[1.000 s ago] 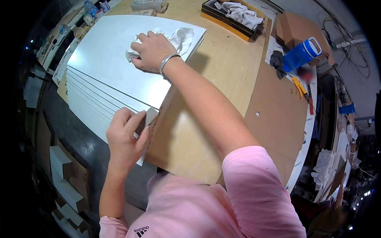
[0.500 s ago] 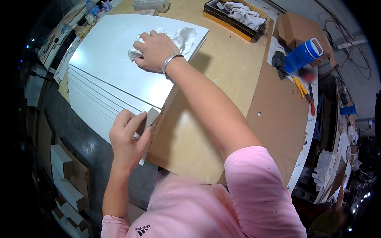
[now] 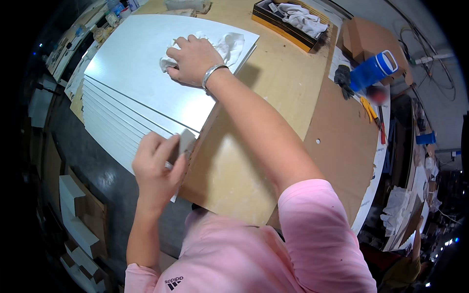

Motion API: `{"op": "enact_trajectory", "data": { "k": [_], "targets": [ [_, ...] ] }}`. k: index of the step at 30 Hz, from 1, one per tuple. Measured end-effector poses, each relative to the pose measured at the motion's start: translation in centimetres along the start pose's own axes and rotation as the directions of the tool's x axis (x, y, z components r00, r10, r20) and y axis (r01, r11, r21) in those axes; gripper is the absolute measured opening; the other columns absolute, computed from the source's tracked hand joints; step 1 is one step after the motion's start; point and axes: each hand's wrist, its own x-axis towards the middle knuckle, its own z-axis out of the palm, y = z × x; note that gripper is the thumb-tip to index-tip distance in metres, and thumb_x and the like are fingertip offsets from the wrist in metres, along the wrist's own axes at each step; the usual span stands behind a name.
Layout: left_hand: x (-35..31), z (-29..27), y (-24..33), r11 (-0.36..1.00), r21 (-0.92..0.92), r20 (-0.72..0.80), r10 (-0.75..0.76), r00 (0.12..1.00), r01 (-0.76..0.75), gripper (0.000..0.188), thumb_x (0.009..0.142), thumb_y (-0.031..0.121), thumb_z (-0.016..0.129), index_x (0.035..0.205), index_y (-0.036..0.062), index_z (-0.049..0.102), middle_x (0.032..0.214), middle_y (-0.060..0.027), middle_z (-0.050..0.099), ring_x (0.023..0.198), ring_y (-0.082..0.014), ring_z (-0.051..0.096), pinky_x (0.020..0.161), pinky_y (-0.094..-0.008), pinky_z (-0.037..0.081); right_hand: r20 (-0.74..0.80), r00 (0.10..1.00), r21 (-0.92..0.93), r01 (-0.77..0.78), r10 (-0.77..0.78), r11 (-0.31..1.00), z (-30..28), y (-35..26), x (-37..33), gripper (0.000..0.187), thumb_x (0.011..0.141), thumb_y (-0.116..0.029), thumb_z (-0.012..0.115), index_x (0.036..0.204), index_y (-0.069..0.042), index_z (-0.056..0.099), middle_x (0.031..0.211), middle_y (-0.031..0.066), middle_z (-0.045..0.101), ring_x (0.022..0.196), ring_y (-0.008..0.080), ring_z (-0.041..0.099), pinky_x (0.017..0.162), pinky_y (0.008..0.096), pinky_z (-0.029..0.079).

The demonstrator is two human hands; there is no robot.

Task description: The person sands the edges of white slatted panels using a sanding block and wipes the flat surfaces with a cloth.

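A stack of white panels (image 3: pixel 141 63) lies fanned out, its lower sheets stepping toward the near left. On the top panel my right hand (image 3: pixel 194 61) presses down on a crumpled white cloth (image 3: pixel 229 46), fingers bent over it. At the stack's near corner my left hand (image 3: pixel 159 158) is closed round a small, flat, light-grey block (image 3: pixel 186 141), pinched between thumb and fingers beside the panel edge. Slight motion blur and the fingers hide part of the block, so I cannot tell its exact kind.
The stack rests on a wooden worktable (image 3: pixel 244 180). At the back stands an open box (image 3: pixel 283 27) with white gloves or rags. Along the right are a blue bottle (image 3: pixel 369 71), dark glove (image 3: pixel 343 80), yellow-handled tool (image 3: pixel 367 108) and cardboard box (image 3: pixel 373 39). White boards (image 3: pixel 78 219) stand lower left.
My left hand and the grey block have shifted slightly along the near panel edge. My right hand stays on the cloth. The whole view has shifted a little.
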Motion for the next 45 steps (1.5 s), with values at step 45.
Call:
{"op": "enact_trajectory", "data": {
  "k": [45],
  "targets": [
    [-4.6,-5.1,-5.6,0.909,-0.242,-0.011,-0.353,0.935,0.340,0.025,0.084,0.000,0.068,0.109,-0.0010,0.067,0.090,-0.0033,0.055,0.078,-0.0116,0.055,0.068,-0.0252,0.045,0.059,0.998,-0.050,0.010,-0.007,0.999,0.1,0.0,0.4,0.041,0.087,-0.044,0.062,0.118,-0.017,0.069,0.115,0.0096,0.063,0.108,0.0274,0.059,0.091,0.0410,0.050]
  ]
}}
